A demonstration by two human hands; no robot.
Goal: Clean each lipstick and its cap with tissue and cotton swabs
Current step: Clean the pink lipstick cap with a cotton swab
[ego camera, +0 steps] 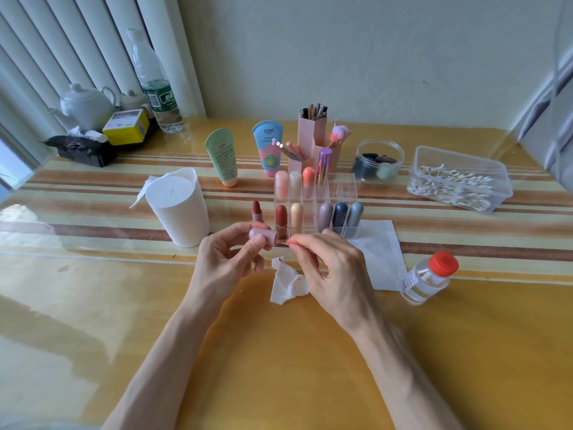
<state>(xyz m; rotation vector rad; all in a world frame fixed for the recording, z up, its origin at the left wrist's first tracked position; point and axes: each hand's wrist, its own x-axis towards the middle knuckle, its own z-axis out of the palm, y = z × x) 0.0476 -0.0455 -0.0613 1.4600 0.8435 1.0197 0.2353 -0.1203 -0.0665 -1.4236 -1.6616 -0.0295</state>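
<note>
A home table — teapot, curtains (makeup tools too).

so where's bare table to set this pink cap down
Widest bare patch: the near table, this side of the crumpled tissue. Also left of the left hand holding the pink cap, in front of the tissue roll. Crowded: around and behind the clear organizer.

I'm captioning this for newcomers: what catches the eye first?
At centre, the left hand holds a pink cap while the right hand pinches a cotton swab at its opening. Behind stands a clear organizer of pastel lipsticks, an uncapped red lipstick to its left.
</note>
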